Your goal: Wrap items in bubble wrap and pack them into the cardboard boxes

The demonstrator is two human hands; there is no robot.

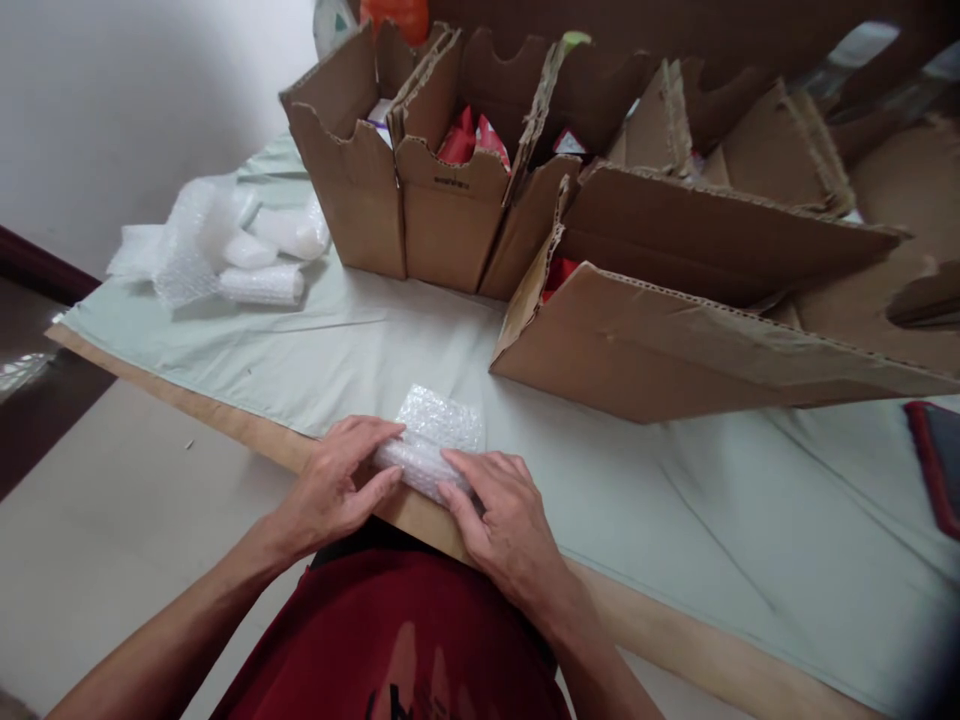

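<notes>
Makeshift work corner, home or shop unclear: cloth-covered table [352, 350], cardboard bins [454, 220], bubble-wrap rolls [262, 286].

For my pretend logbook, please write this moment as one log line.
left hand: on bubble wrap; right hand: same wrap; where: table edge; beyond: cardboard boxes; left of boxes: bubble-wrap pile

two hands [341, 485] [510, 515], one hand-held bubble-wrap roll [424, 466], one table [225, 413]

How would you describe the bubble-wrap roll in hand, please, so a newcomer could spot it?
On the pale green cloth, find the near edge by the red shirt. There lies the bubble-wrap roll, held by left hand and right hand, unlike the heaped bundles.
</notes>
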